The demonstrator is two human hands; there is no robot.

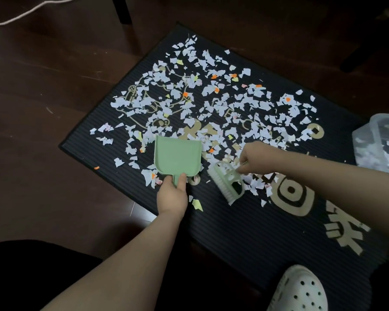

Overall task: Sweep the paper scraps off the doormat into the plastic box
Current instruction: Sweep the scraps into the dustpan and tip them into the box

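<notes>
Scraps of torn white paper (208, 89) look feather-light; left hand (172, 196) grasps the handle of the green plastic dustpan (177, 156), right hand (255, 157) at three o'clock pinches the pale-green bristle brush (225, 182).

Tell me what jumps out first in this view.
A wide scatter of paper scraps covers the dark doormat. Nearer the camera, the left hand holds a green dustpan, and the right hand grips a small brush. The plastic box sits at right.
</notes>
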